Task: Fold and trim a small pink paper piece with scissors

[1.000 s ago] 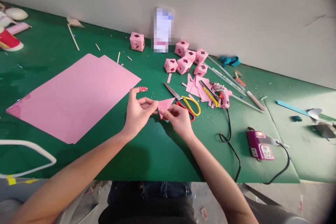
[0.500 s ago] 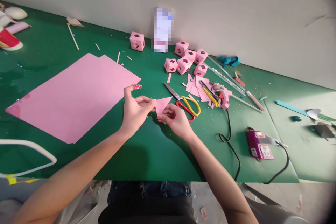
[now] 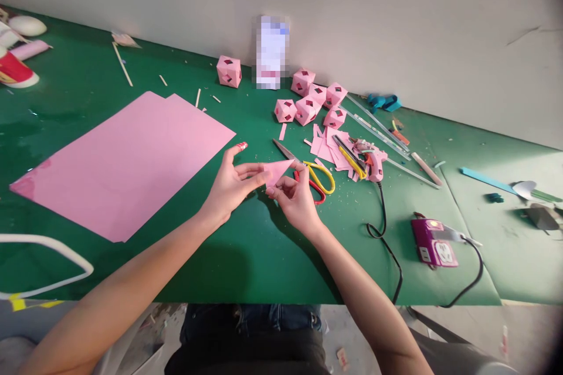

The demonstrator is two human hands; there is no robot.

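You're over the green tabletop (image 3: 211, 278); a forearm rested lightly on it should steady fine finger work. Lrg pink paper sheets (image 3: 132, 158) lie to your L, so watch that your L arm doesn't drag them. Your left hand (image 3: 226, 190) is clamped on the L end of the pink paper triangle (image 3: 276, 173), thumb vs. fingers, index up off it. Your right hand (image 3: 299, 199) is closed on the same pc: thumb & curled fingers at the lower corner, index at the far tip. So the triangle's held btwn both hands, just beside the open scissors (image 3: 285, 149); mind those blades. For a clean job, I'd let the L pinch anchor, line up edges w/ R fingertips, then press the crease from the anchored end toward the tip, firm but not so hard the thin pt buckles.

Labels etc.: the phone-like panel (image 3: 270, 50) against the wall is pixelated, no txt readable. Purple power adapter (image 3: 433, 243) has pale socket faces & dark marks, no legible brand. Pink glue gun (image 3: 375, 165) & yellow-black utility knife (image 3: 350, 158): no maker's name I can make out. Red-white fingertip wrap (image 3: 241, 145) on your L index is patterned; too sm. to read.
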